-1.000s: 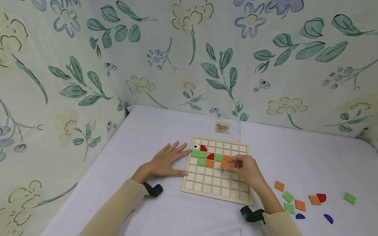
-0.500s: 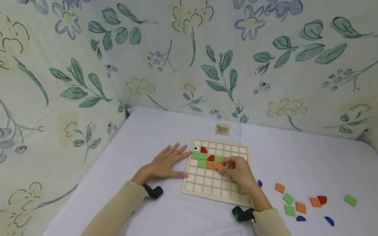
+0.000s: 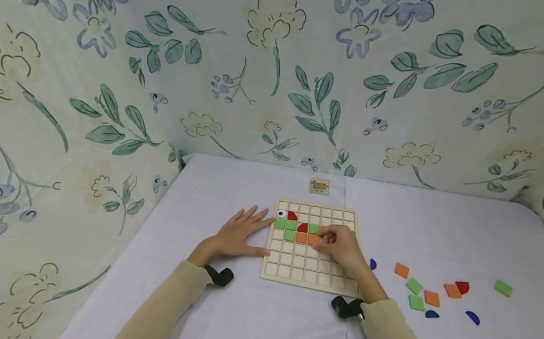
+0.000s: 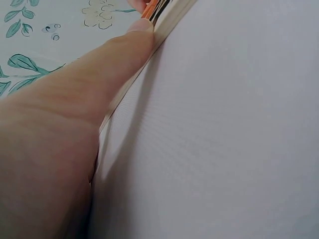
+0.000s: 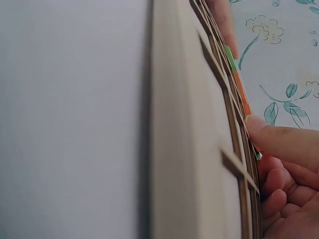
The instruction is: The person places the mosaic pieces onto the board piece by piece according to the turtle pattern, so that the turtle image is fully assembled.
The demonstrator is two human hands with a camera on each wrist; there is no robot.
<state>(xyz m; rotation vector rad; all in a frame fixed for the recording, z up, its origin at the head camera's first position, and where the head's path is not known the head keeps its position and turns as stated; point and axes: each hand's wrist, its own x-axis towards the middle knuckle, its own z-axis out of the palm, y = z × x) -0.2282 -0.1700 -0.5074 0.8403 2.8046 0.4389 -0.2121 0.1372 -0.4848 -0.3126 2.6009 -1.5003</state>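
Note:
A wooden grid board (image 3: 291,268) lies on the table, with green, red and orange tiles and a white eye piece (image 3: 281,213) in its upper rows. My left hand (image 3: 236,235) is spread flat beside it, fingertips and thumb at its left edge. With thumb and fingers my right hand (image 3: 342,246) pinches an orange square tile (image 3: 312,239), which sits level in a cell right of another orange tile (image 3: 301,238). In the right wrist view the thumb (image 5: 279,139) is at the row of tiles and the other fingers are curled. The hand hides several cells behind it.
Right of the board lie loose pieces: orange squares (image 3: 431,298), green squares (image 3: 416,303), a red quarter-round piece (image 3: 462,287) and blue half-rounds (image 3: 473,317). A small patterned card (image 3: 320,186) lies behind the board. Floral cloth (image 3: 272,80) hangs around the white table.
My right hand has moved slightly left, bringing the orange tile from a tilted position into the cell beside the other orange one. A blue half-round by the right wrist has come into view. The left hand stays put.

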